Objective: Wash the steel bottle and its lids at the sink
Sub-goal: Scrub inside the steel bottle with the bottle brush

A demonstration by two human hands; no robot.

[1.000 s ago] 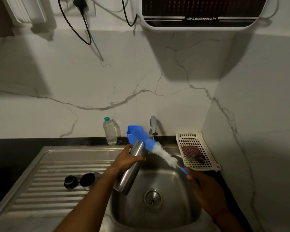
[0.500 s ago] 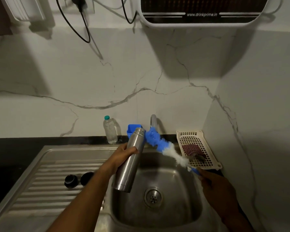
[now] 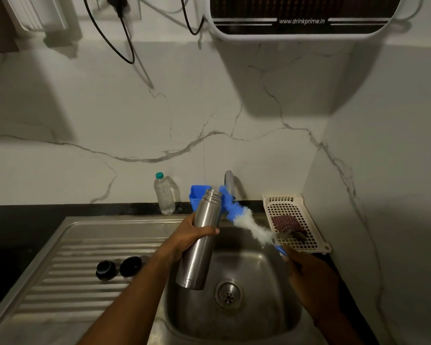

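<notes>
Nearest us, the sink (image 3: 266,317) holds its round drain (image 3: 228,293), and above its left edge the left hand (image 3: 192,235) has its fingers wrapped round the middle of the steel bottle (image 3: 199,252). The bottle is plain brushed metal, tilted, base low over the basin, its open threaded mouth pointing up and away. To the right, the right hand (image 3: 311,275) grips the blue handle of a bottle brush (image 3: 244,220). Its white and blue bristles reach up to just beside the bottle's mouth; we cannot tell whether they touch. On the ribbed drainboard (image 3: 60,290) to the left, two dark lids (image 3: 106,269) sit side by side. Farther back we see a clear plastic bottle (image 3: 164,194), a blue tub (image 3: 194,195), the tap (image 3: 229,181) and a white basket (image 3: 284,201) with a cloth in it. On the wall above, a white appliance (image 3: 306,34) reads "www.drinkprime.in".
</notes>
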